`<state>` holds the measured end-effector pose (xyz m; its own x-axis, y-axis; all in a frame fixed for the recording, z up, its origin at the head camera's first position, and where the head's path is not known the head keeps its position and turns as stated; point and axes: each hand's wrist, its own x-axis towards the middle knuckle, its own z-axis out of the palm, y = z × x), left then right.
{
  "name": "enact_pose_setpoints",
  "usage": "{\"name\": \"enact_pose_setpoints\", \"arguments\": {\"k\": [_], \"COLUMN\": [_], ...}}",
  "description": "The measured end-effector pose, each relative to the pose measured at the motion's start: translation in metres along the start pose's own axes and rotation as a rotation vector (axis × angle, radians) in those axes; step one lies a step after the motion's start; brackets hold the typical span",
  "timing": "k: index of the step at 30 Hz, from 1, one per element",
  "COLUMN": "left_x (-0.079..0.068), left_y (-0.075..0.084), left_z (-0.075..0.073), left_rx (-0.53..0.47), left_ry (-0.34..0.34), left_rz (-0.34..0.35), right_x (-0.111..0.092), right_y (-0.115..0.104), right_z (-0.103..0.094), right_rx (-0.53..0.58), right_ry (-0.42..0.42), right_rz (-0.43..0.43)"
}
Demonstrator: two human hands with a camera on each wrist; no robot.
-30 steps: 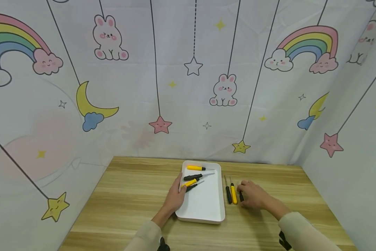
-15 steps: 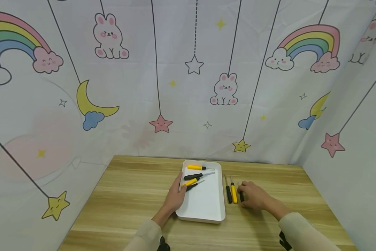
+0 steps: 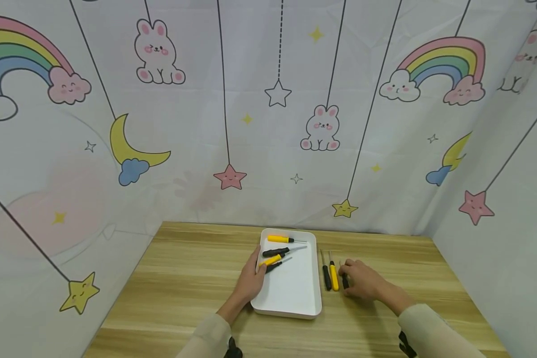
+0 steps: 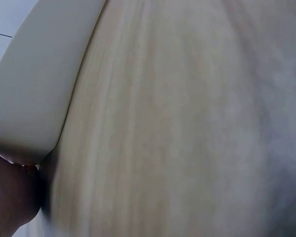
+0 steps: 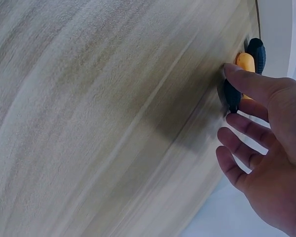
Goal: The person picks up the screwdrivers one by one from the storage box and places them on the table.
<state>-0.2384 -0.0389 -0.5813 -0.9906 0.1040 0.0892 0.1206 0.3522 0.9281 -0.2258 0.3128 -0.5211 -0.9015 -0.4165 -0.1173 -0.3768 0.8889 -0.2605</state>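
A white tray (image 3: 288, 298) lies on the table, with black and yellow screwdrivers in its upper part. My left hand (image 3: 250, 281) grips the tray's left side, thumb over the rim; in the left wrist view only a bit of the hand (image 4: 10, 195) shows beside the tray wall (image 4: 39, 84). To the right of the tray, my right hand (image 3: 362, 279) pinches the handle of a black screwdriver (image 5: 232, 95) between thumb and fingers. That screwdriver lies on the table, partly hidden by the hand. Just left of it are a yellow screwdriver (image 3: 334, 276) and another black screwdriver (image 3: 326, 277).
The wood-grain table (image 3: 183, 278) stretches out on both sides of the tray. Behind it and along the sides hangs a white cloth (image 3: 268, 149) printed with rabbits, stars and rainbows.
The head view has shifted very slightly. Both hands, the tray and the screwdrivers stay where they were.
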Motion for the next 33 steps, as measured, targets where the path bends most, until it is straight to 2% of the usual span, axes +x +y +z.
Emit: {"name": "enact_pose_setpoints", "arguments": {"k": [16, 25, 33], "left_x": [0.003, 0.004, 0.003], "left_y": [-0.003, -0.005, -0.005], "left_z": [0.002, 0.001, 0.002], "left_rx": [0.026, 0.018, 0.019], "left_ry": [0.004, 0.009, 0.006], "left_rz": [0.002, 0.001, 0.006], "right_x": [-0.003, -0.007, -0.005], "right_y": [-0.002, -0.006, -0.010], "right_z": [-0.006, -0.019, -0.024], "right_rx": [-0.039, -0.011, -0.017], "right_ry": [-0.019, 0.018, 0.049], "right_rz": [0.037, -0.021, -0.026]}}
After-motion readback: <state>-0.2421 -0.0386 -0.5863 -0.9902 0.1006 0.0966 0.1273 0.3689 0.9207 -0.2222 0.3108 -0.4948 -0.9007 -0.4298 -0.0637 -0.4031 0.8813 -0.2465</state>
